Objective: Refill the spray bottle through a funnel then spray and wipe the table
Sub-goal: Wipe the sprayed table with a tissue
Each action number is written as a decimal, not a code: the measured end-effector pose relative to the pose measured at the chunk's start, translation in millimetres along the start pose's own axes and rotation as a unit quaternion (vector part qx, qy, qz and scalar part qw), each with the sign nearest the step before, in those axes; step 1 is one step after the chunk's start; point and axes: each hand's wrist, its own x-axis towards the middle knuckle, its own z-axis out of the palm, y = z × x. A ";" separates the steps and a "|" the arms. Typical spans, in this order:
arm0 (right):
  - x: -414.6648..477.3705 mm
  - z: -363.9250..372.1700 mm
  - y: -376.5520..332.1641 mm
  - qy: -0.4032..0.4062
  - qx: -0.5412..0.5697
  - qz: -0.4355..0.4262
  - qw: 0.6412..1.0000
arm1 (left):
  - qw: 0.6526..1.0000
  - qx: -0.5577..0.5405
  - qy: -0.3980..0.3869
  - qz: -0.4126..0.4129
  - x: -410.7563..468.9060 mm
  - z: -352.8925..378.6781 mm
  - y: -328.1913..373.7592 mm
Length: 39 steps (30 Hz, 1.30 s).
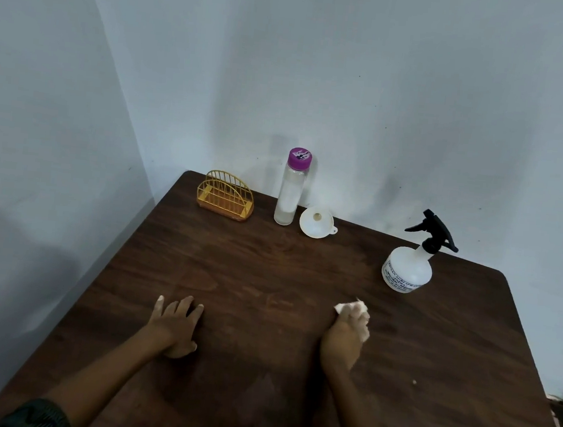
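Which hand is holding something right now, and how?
The right hand has its fingers closed around a bunched white wipe on the table. The left hand rests empty.

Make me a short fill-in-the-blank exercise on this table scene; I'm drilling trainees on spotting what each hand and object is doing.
1. The right hand grips a white ____ against the table.
2. The tall bottle by the wall has a ____ cap.
3. The funnel lies between the tall bottle and the ____ bottle.
4. The left hand rests flat on the table and holds ____.

Missing words: cloth; purple; spray; nothing
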 end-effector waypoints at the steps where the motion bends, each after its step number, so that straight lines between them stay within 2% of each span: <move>1: -2.9 5.4 -15.0 -0.006 0.003 -0.013 1.000 | 1.000 0.000 -0.001 -0.001 -0.2 -0.4 0.2; 4: -10.6 16.4 -51.5 -0.024 0.006 -0.069 0.997 | 1.000 0.000 -0.003 0.001 0.7 -0.4 -0.6; 8: -34.8 28.9 -65.6 -0.028 -0.023 -0.189 0.981 | 1.000 0.008 -0.012 0.003 -0.2 -2.3 -2.9; 12: -68.5 29.2 -23.9 -0.037 -0.020 -0.313 0.949 | 0.999 0.042 -0.023 0.005 0.0 -6.7 -1.1; 15: -94.3 22.3 24.6 -0.013 -0.016 -0.340 0.940 | 0.997 0.066 -0.034 -0.002 2.2 -11.0 0.9; 19: -113.8 5.5 99.1 0.056 -0.013 -0.280 0.958 | 0.995 0.082 -0.057 -0.012 5.4 -20.6 5.6; 23: -95.1 -20.7 157.3 0.088 -0.013 -0.105 0.990 | 0.992 0.109 -0.059 -0.027 4.0 -23.2 16.2; 26: -62.7 -35.9 140.5 0.072 -0.005 0.017 0.997 | 0.991 0.125 -0.039 -0.040 4.0 -17.9 20.8; 29: -45.4 -31.2 117.7 0.072 0.007 0.026 0.997 | 0.989 0.133 -0.031 -0.049 2.9 -13.5 26.0; 34: -96.1 0.6 103.2 0.053 0.012 -0.125 0.991 | 0.990 0.125 -0.055 -0.044 7.6 -21.7 25.4; 39: -157.4 -9.2 153.5 0.077 0.020 -0.285 0.955 | 0.988 0.138 -0.062 -0.035 7.9 -28.6 27.5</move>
